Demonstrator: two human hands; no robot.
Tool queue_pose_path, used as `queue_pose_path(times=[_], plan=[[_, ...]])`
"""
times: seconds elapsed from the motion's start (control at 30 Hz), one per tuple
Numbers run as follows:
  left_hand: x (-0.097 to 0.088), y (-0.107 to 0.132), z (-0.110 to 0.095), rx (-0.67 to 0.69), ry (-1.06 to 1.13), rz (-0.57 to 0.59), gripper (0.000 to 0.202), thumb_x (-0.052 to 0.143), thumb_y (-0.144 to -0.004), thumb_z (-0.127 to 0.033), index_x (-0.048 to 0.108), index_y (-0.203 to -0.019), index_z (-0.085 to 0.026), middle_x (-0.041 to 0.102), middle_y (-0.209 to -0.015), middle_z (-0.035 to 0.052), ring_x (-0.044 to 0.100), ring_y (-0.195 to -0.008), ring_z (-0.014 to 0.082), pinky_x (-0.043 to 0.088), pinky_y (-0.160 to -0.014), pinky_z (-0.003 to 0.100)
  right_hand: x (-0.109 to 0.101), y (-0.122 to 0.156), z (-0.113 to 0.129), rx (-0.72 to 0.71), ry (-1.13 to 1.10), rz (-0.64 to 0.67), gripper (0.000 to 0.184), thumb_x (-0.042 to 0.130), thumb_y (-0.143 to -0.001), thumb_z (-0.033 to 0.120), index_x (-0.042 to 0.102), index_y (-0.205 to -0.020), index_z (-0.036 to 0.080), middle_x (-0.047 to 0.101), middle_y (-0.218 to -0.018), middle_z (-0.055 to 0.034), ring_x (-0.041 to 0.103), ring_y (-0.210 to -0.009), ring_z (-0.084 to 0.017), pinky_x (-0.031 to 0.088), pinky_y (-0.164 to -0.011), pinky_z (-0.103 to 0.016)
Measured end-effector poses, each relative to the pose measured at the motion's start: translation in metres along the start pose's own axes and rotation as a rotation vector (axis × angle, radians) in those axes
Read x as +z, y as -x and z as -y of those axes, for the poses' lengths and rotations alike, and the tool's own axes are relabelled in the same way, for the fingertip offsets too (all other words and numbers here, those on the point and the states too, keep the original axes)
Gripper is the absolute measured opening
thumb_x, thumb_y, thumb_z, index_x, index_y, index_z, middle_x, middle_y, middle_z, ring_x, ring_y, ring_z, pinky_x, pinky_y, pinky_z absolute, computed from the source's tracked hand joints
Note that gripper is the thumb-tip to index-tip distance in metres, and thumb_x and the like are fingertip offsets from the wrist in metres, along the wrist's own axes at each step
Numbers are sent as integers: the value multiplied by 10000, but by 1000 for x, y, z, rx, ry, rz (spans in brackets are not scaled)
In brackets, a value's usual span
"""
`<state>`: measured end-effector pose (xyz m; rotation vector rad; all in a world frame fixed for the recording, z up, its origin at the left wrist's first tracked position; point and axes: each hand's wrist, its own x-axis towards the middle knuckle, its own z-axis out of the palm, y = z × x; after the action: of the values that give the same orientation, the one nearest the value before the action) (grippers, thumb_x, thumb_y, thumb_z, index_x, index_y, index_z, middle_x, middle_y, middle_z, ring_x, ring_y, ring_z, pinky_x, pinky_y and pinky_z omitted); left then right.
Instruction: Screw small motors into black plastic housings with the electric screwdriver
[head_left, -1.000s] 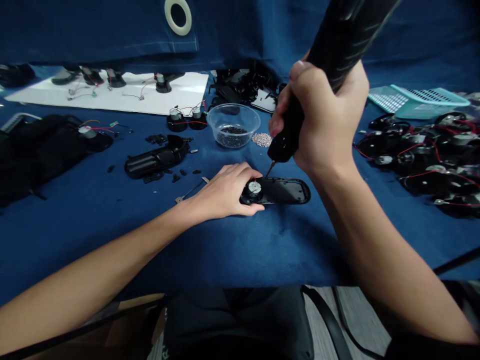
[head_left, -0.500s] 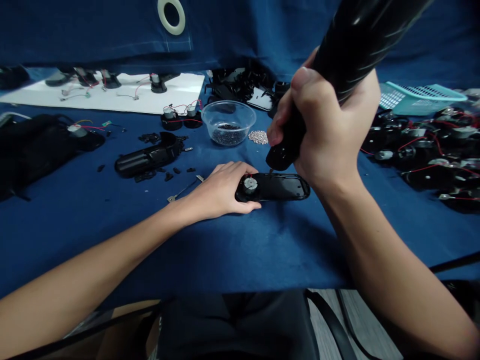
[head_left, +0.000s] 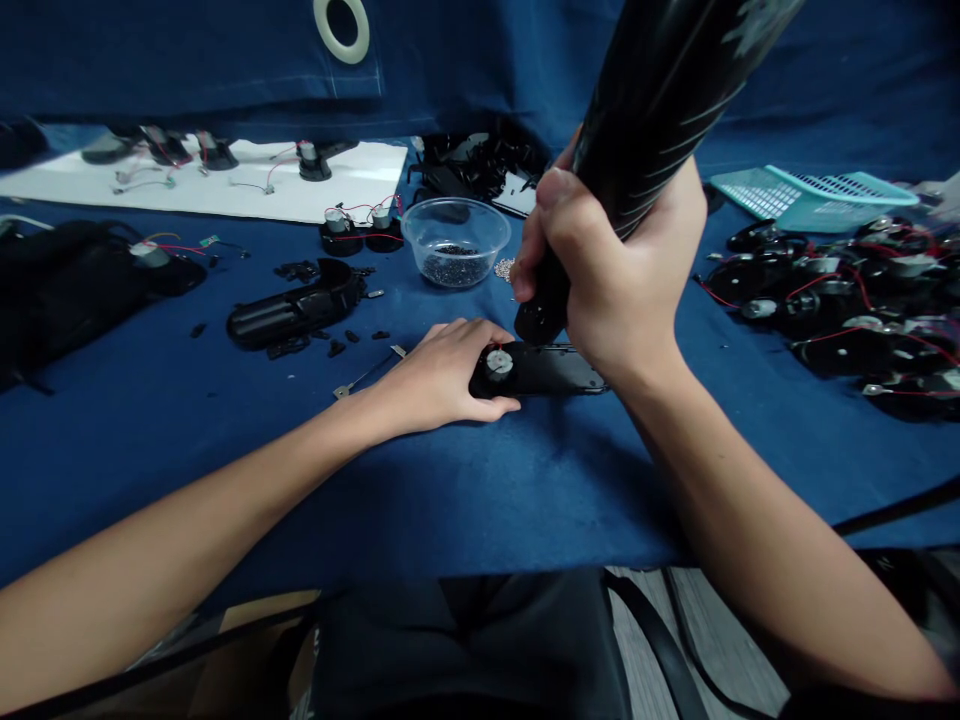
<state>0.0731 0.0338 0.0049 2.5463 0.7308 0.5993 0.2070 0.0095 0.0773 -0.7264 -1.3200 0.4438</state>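
The right hand (head_left: 622,275) is clenched around a black screwdriver (head_left: 652,90), held tilted with its upper end toward the camera. Its lower end sits just above the shell (head_left: 559,372); the bit tip is hidden.

The shell, a black oblong part, lies flat on the blue worktop (head_left: 450,490), centre of view. A silver motor (head_left: 498,364) sits in its left end.

The left hand (head_left: 442,378) grasps that left end, thumb on the near edge and fingers over the far edge.

Behind the shell stands a clear bowl (head_left: 455,228) of dark screws, with a loose pile of bright screws (head_left: 503,268) just beside it. A teal basket (head_left: 814,195) lies far right, above a heap of wired black parts (head_left: 847,310).
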Motion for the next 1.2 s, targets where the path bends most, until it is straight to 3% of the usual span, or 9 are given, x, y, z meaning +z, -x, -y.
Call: queue_pose_path(times=[0.57, 0.9, 1.03, 1.2], plan=[[1, 0, 2, 20, 4, 1, 470, 727, -750, -474, 503, -1062, -203, 603, -1078, 59, 558, -1014, 263, 418, -945, 414, 0, 4, -6, 28, -19, -13, 194, 636, -844, 210, 447, -811, 237, 515, -546, 84, 458, -384, -86, 358, -402, -250], [3, 0, 3, 29, -12, -9, 503, 726, -753, -488, 489, -1089, -199, 609, -1121, 77, 568, -1052, 279, 416, -964, 435, -1, 8, -5, -11, 29, 43, 161, 657, -817, 204, 497, -814, 225, 525, -571, 69, 491, -383, -99, 375, -393, -265], [3, -1, 3, 22, -27, -7, 522, 723, -756, -493, 489, -1114, -194, 606, -1142, 88, 568, -1030, 278, 426, -938, 434, 0, 9, -6, -13, -7, 69, 178, 679, -812, 250, 523, -895, 231, 527, -568, 73, 475, -388, -107, 378, -395, -277], [2, 0, 3, 32, -38, -8, 513, 709, -769, -496, 500, -1121, -186, 603, -1110, 83, 562, -1022, 271, 424, -933, 424, 0, 7, -9, -5, -118, 96, 231, 707, -760, 222, 523, -897, 237, 583, -657, 54, 581, -503, -134, 481, -495, -287]])
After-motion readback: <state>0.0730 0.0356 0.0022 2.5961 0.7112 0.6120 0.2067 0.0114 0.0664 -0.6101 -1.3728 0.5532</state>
